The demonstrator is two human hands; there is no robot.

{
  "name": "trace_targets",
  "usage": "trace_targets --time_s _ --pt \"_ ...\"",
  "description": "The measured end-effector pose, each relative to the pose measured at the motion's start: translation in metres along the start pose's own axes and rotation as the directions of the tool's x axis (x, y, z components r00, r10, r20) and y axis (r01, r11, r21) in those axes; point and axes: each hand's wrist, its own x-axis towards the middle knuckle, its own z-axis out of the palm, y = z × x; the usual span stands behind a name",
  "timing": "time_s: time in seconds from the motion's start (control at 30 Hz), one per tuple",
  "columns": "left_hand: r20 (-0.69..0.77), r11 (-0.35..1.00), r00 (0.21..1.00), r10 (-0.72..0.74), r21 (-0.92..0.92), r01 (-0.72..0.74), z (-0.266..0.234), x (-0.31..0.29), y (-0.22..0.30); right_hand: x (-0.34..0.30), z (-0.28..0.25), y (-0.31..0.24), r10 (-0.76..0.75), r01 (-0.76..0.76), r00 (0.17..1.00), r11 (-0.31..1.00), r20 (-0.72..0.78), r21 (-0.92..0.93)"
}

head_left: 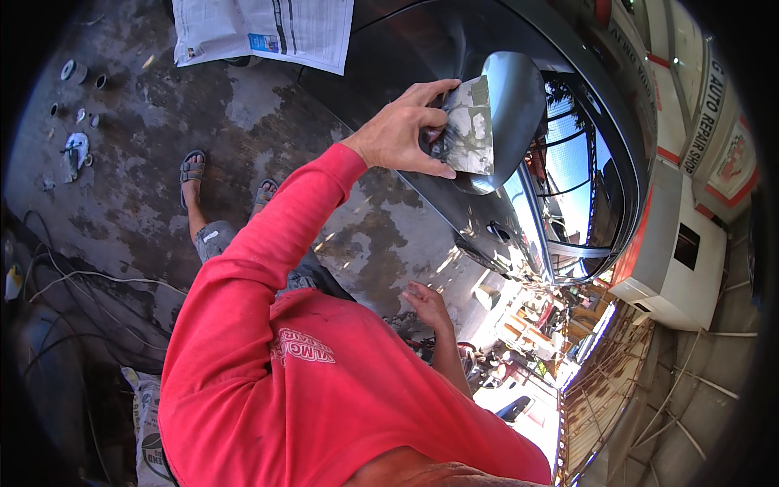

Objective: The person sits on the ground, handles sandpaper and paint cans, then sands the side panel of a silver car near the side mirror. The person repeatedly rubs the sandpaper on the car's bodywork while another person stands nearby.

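My left hand (398, 134), in a red sleeve, reaches out to the dark car and grips a thin rectangular plate (472, 122). The thumb and index finger span two of its edges, and the other fingers curl in against it. Grey and whitish smears cover the plate. Just past it is the car's grey side mirror housing (522, 105); whether the plate touches it I cannot tell. Lower down, my right hand (428, 306) hangs beside my body with loosely bent fingers apart and nothing visible in them.
A printed plastic sheet (268, 32) lies over the car's front end. Several small cans (75, 71) stand on the stained concrete floor (130, 130) at the far left. Cables (97, 280) trail near a sack (148, 414). Behind the car rises a white cabinet (677, 243).
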Motion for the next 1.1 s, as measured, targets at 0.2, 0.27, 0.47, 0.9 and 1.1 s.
trace_targets --time_s 0.2,0.27,0.47,0.9,1.1 --pt "-0.229 0.905 0.97 0.088 0.426 0.019 -0.025 0.039 -0.007 0.011 0.008 0.012 -0.059 0.06 0.998 0.996 0.019 -0.071" --pt "-0.36 0.79 0.926 0.117 0.599 0.133 -0.045 0.071 -0.017 0.011 0.007 -0.007 -0.055 0.06 0.998 0.99 0.04 -0.129" --pt "-0.346 0.675 0.928 0.136 0.718 0.168 -0.087 0.14 -0.035 0.007 0.016 0.008 -0.059 0.059 0.998 0.998 0.025 -0.008" --pt "-0.353 0.682 0.927 0.13 0.71 0.175 -0.096 0.146 -0.055 -0.003 0.01 -0.005 0.032 -0.032 0.999 0.999 0.015 0.008" --pt "-0.442 0.708 0.885 0.145 0.671 0.219 -0.087 0.148 -0.053 0.001 0.011 0.002 0.011 -0.011 1.0 1.0 -0.027 -0.009"
